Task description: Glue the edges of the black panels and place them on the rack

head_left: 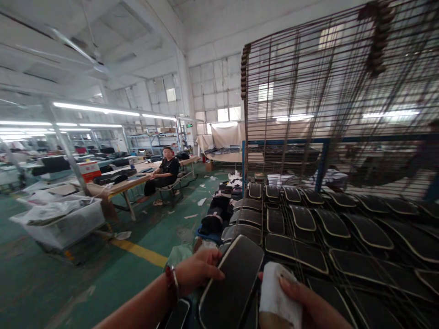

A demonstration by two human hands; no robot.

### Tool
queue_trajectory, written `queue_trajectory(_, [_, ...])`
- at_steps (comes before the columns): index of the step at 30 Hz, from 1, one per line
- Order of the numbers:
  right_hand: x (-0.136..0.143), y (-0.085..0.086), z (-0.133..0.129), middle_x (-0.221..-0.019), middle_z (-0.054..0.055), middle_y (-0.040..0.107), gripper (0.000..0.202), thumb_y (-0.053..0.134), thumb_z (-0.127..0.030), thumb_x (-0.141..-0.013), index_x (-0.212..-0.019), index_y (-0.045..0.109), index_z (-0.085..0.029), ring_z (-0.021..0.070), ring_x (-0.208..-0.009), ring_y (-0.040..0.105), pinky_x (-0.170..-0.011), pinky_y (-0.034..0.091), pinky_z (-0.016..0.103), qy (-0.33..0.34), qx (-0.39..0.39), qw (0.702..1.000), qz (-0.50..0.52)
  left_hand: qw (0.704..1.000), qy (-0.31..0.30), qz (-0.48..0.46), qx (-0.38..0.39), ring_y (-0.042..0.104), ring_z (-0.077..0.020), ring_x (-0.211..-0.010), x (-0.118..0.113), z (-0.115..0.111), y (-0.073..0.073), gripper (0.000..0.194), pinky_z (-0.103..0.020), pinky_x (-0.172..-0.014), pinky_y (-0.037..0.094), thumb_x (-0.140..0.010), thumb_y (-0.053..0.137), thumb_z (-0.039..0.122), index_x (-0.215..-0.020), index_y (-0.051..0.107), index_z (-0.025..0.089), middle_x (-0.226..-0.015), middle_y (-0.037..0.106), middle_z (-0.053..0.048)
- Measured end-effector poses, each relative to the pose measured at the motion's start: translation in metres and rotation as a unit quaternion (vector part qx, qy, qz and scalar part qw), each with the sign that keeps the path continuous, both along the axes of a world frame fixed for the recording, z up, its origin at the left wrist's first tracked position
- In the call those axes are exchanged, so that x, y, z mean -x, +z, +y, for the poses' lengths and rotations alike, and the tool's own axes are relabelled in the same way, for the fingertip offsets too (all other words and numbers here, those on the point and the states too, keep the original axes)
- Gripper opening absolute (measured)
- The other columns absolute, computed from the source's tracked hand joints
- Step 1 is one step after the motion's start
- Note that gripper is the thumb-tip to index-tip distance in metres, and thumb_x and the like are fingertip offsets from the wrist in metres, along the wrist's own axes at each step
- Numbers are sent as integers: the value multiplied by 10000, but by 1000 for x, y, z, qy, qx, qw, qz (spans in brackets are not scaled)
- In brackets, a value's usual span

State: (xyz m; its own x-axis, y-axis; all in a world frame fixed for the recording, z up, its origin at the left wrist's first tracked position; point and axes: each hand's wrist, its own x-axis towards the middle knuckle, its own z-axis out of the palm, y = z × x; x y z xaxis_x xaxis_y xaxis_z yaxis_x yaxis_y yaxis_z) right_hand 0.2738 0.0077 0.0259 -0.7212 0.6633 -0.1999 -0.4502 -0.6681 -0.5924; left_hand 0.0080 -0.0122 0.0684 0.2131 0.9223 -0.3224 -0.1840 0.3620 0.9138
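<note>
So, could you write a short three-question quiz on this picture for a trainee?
1. Which of the wearer's hands holds the white object?
2. True or false: the background person in the black top is standing.
3. Fill in the gap: in the picture, the white bin is to the ____ of the blue-framed rack.

Key:
1. The right hand; the left hand holds the edge of a dark panel.
2. False: that person is seated beside a table.
3. Left.
</note>
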Motion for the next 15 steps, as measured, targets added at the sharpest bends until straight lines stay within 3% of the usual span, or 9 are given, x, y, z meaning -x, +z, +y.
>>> queue_trajectory(4, [-7, -2, -1, -912, 150, 725, 433, 901, -332, -718, -1016, 729, -69, 250, -811, 691, -783, 552, 336, -48, -16, 999, 7, 1000, -15, -13, -7, 735, -253, -812, -15, -3, 0, 382, -343, -765, 556, -626, 676, -22, -959, 732, 157, -845, 777, -81])
queue_trajectory(6, [-16, -3, 3, -944, 166, 723, 442, 891, -362, -733, -1009, 726, -60, 238, -809, 686, -771, 551, 325, -92, -24, 995, 10, 999, 12, -26, -18, 737, -262, -856, -16, -6, -8, 382, -357, -812, 552, -633, 699, -23, -965, 729, 162, -863, 774, -99])
queue_trajectory(9, [-35, 5, 15, -1000, 154, 722, 420, 850, -397, -788, -1050, 723, -96, 248, -882, 683, -814, 550, 355, -167, -31, 985, 17, 997, 63, -48, -16, 743, -308, -790, -12, -11, -29, 393, -409, -756, 570, -558, 762, -21, -893, 733, 182, -803, 764, -110])
queue_trajectory(12, [-54, 24, 29, -925, 97, 729, 376, 884, -389, -742, -978, 732, -138, 234, -859, 676, -767, 563, 324, -298, -86, 951, 1, 992, 98, -74, -20, 730, -338, -756, -6, -20, -46, 567, -459, -685, 586, -473, 770, -32, -952, 716, 268, -759, 757, -57])
queue_trajectory(15, [-66, 42, 39, -846, 39, 709, 334, 886, -363, -739, -951, 724, -162, 186, -731, 640, -639, 554, 261, -387, -186, 902, -32, 986, 134, -99, 10, 719, -356, -778, -2, -30, -51, 710, -468, -638, 598, -441, 724, -55, -1039, 681, 326, -795, 760, -40])
